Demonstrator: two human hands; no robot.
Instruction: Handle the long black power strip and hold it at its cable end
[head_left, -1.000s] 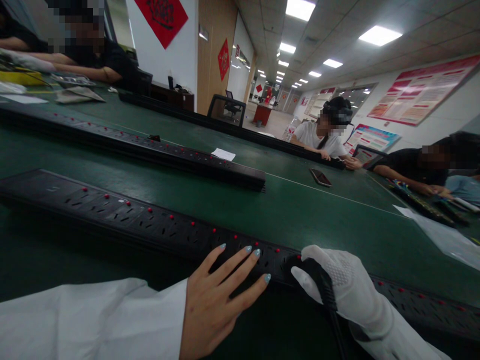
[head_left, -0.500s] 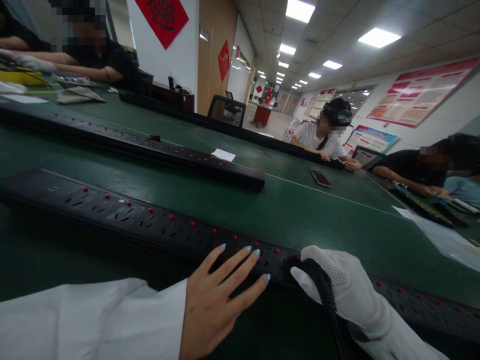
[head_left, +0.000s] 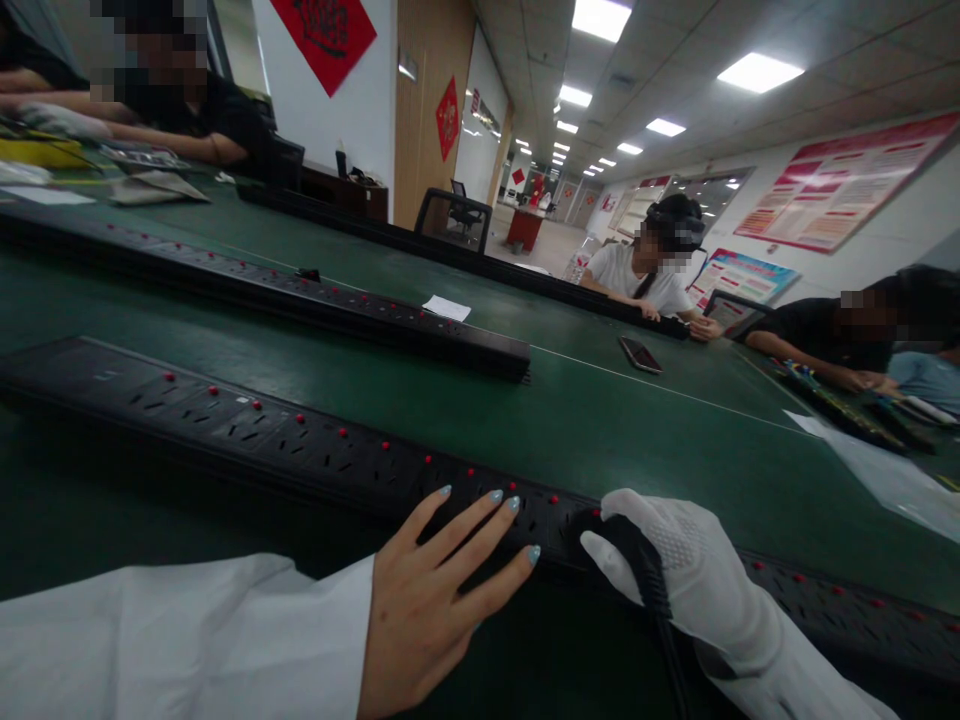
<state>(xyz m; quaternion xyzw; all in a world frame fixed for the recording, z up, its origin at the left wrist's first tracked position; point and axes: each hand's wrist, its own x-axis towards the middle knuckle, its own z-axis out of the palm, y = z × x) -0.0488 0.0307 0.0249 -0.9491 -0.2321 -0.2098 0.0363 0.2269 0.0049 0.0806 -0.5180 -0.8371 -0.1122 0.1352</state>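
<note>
A long black power strip point(head_left: 247, 430) with slotted sockets and a row of red buttons or lights lies across the table in front of me. My left hand point(head_left: 442, 600), bare, rests on it with fingers spread. Just to the right, my right hand point(head_left: 675, 560), in a white glove with a dotted palm, grips a black power plug point(head_left: 634, 550) between thumb and fingers. The plug sits at a socket of the strip; how deep it is in cannot be seen. Its cable runs down toward the bottom edge.
A second power strip point(head_left: 300, 290) lies farther back, with a small black object on it and white paper point(head_left: 446, 307) beside it. A phone point(head_left: 640, 354) lies on the green table point(head_left: 675, 440). Several people sit around it; a plastic sheet point(head_left: 877, 470) is at right.
</note>
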